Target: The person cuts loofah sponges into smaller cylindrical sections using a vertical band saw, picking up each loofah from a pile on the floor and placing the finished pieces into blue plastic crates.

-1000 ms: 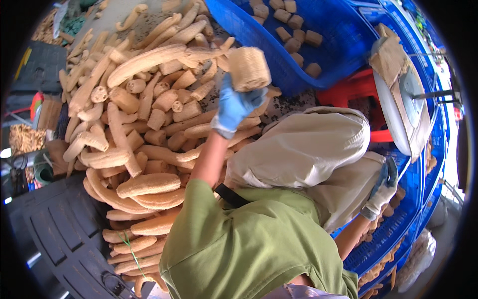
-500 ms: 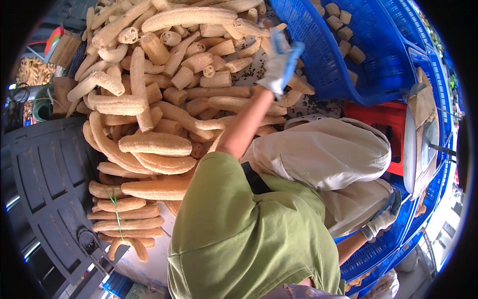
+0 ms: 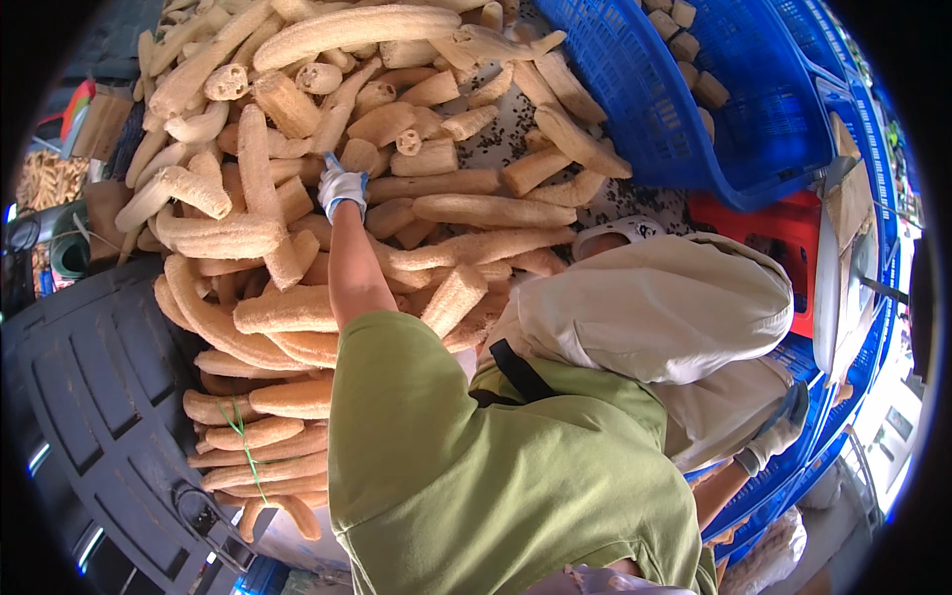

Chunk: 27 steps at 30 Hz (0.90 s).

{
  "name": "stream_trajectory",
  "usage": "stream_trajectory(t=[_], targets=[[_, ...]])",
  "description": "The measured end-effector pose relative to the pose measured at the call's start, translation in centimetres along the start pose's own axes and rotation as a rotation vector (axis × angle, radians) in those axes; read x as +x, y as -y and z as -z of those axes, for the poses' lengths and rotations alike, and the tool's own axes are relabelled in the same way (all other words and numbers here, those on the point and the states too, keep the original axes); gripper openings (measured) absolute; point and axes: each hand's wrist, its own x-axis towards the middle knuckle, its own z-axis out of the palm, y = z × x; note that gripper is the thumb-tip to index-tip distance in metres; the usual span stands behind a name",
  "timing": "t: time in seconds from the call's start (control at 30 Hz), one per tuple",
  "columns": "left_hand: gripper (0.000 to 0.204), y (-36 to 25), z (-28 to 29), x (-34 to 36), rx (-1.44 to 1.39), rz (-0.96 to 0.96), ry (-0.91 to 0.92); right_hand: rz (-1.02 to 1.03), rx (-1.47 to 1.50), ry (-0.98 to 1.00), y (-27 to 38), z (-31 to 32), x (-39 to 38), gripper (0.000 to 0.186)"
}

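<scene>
My left hand (image 3: 344, 188), in a white and blue glove, is over the pile of dried loofahs (image 3: 347, 35), fingers stretched out and apart. Its fingertips are beside a short cut loofah piece (image 3: 359, 157); I see nothing held in it. A long loofah (image 3: 260, 164) lies just left of the hand. My right hand (image 3: 778, 438), gloved as well, is low on the right beside my trouser leg, at the blue crates. Its fingers look extended, and nothing shows in them, though their undersides are hidden.
A large blue crate (image 3: 684, 149) at upper right holds several cut loofah pieces (image 3: 711, 91). A red stool (image 3: 759, 233) stands below it. Left are a loofah bundle tied with green string (image 3: 238, 426) and a grey panel (image 3: 99, 397). Dark seeds (image 3: 506, 129) lie scattered between pile and crate.
My left hand has swung from beside the blue crate leftward over the middle of the pile. Loofahs it covered near the crate now show. My right hand stays low by the leg.
</scene>
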Motion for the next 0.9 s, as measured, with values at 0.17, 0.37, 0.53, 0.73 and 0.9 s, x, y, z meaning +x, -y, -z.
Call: stream_trajectory(t=[0.17,0.37,0.53,0.73,0.9], targets=[[0.073,0.1,-0.2,-2.2,-0.78,-0.192,-0.023,-0.049,0.042,-0.029,0.3,-0.2,-0.5,0.031],[0.051,-3.1,-0.3,-8.6,-1.699,-0.445,0.36,-0.047,-0.058,-0.02,1.0,-0.1,-1.2,0.03],[0.064,-11.9,-0.1,-14.7,-1.866,-0.488,0.85,-0.069,0.073,-0.04,1.0,-0.3,-0.7,0.032],[0.063,-32.1,3.0,-29.0,-1.773,-0.862,0.894,-0.027,0.027,-0.03,1.3,-0.7,-0.5,0.03],[0.104,-42.9,-3.7,-33.0,-0.897,-1.059,0.238,0.013,0.039,-0.035,1.3,-1.4,0.2,0.03]])
